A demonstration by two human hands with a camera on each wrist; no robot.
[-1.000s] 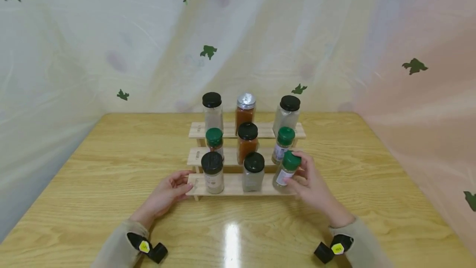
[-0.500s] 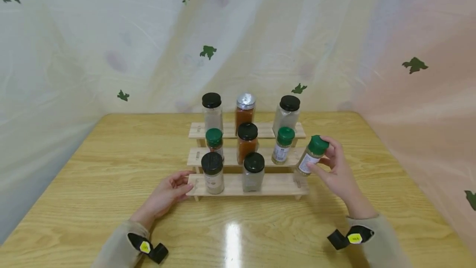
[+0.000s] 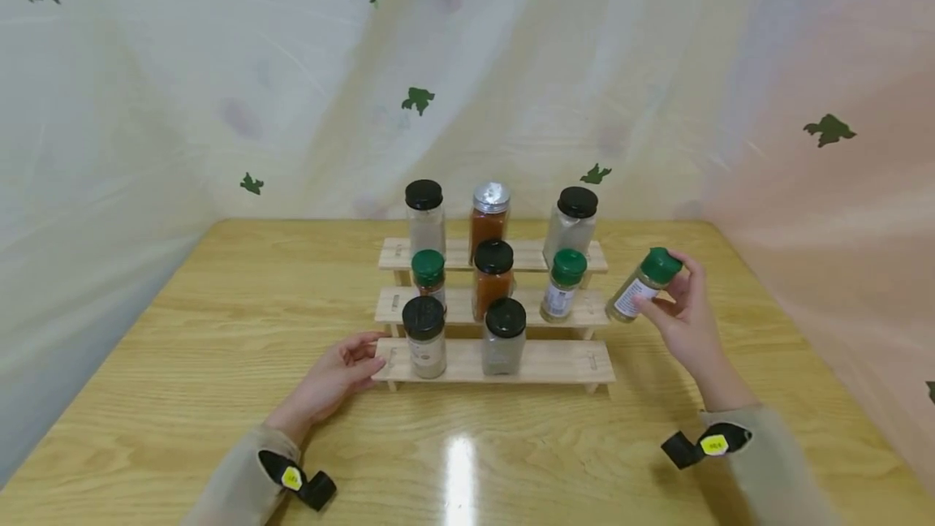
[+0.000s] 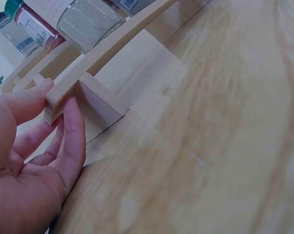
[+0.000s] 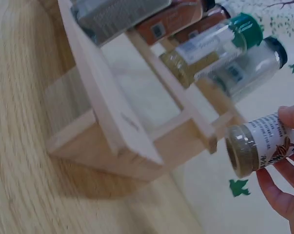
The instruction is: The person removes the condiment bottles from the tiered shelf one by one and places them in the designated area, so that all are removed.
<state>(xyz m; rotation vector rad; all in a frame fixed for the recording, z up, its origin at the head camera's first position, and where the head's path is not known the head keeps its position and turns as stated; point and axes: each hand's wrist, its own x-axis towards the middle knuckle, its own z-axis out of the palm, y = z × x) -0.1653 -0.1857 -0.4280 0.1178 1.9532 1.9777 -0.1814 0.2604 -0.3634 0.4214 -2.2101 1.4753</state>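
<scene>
Held jar [image 3: 636,291], brownish inside, farther right

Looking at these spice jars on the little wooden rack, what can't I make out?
Print on the label of the jar in the right hand: too small in the head view.
Base of the silver-capped jar: hidden in the head view by the black-capped orange jar in front.
Cap of the front-left jar: cut off by the top edge in the left wrist view.
</scene>
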